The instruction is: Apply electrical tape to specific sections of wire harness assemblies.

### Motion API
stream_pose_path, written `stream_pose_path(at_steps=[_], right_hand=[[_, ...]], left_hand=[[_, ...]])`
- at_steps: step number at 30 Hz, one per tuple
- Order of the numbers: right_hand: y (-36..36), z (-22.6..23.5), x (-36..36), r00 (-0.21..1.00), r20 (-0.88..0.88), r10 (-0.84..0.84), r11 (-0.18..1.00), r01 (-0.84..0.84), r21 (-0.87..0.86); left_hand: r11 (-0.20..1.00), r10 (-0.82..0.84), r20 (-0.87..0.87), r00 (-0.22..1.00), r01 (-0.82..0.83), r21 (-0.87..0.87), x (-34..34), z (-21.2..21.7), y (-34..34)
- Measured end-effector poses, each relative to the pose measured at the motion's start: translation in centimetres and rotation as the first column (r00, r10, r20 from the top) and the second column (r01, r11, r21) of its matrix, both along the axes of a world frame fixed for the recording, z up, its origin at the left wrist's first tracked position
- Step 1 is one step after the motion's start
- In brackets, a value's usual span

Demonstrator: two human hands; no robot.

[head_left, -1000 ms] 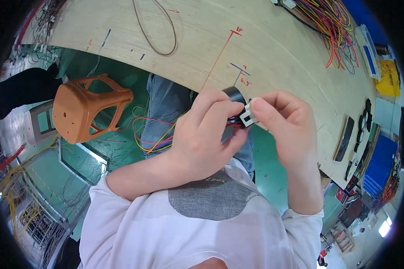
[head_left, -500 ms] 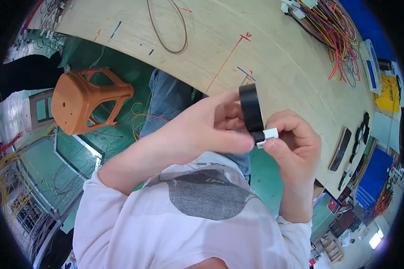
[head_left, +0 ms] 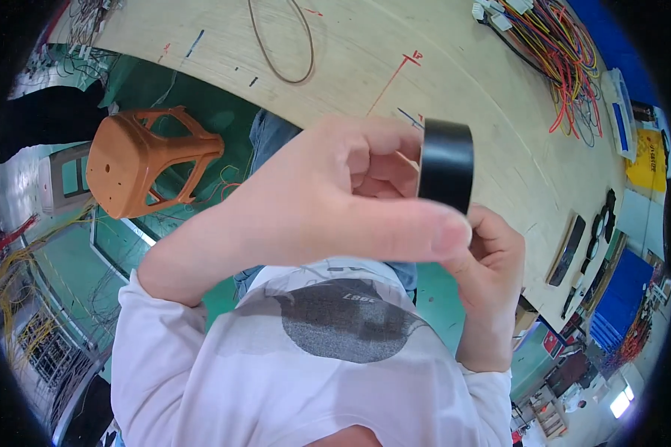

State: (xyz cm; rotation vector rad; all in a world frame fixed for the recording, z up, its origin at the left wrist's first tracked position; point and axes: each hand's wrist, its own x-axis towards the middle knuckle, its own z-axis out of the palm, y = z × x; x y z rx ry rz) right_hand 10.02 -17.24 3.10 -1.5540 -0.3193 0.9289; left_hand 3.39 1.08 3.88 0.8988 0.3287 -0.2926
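A roll of black tape stands on edge in my left hand. The fingers of that hand reach round behind the roll, and the thumb stretches along beneath it toward my other hand. My right hand is close below the roll, its thumb and fingers curled in a pinch. The left thumb and the tape hide the pinch point. Half a second ago a small white plastic connector with black tape on it showed there; now it cannot be seen.
The wooden table carries a loop of brown wire, a bundle of coloured wires and dark tools at the right. An orange stool stands on the green floor at left. Blue bins lie far right.
My left hand and the tape roll have moved right and nearer, wrapping over toward the right hand. The left thumb now covers the white connector. My right hand has hardly moved.
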Motion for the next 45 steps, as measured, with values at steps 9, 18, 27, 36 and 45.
stream_pose_path(at_steps=[9, 18, 27, 36, 45], right_hand=[[0.3, -0.1, 0.4, 0.977, -0.206, -0.059, 0.98, 0.096, 0.176], [0.9, -0.6, 1.5, 0.932, -0.358, 0.062, 0.982, 0.008, 0.19], [2.4, -0.6, 1.7, 0.911, -0.411, -0.007, 0.987, 0.073, 0.144], [3.3, -1.0, 0.7, 0.908, -0.382, -0.171, 0.958, 0.245, 0.152], [2.9, -1.4, 0.2, 0.934, -0.258, -0.246, 0.928, 0.304, 0.215]], left_hand=[[0.712, -0.328, 0.584, 0.742, -0.212, 0.67, -2.3, -1.2, 0.0], [0.461, -0.429, 0.748, 0.507, -0.589, 0.664, -3.2, -3.0, -0.2], [0.079, -0.549, 0.662, 0.51, -0.757, 0.648, -3.2, -3.9, -2.1], [-0.103, -0.377, 0.729, 0.572, -0.807, 0.581, -2.7, -5.6, -4.7], [-0.079, -0.468, 0.677, 0.568, -0.79, 0.608, -2.5, -5.9, -3.5]])
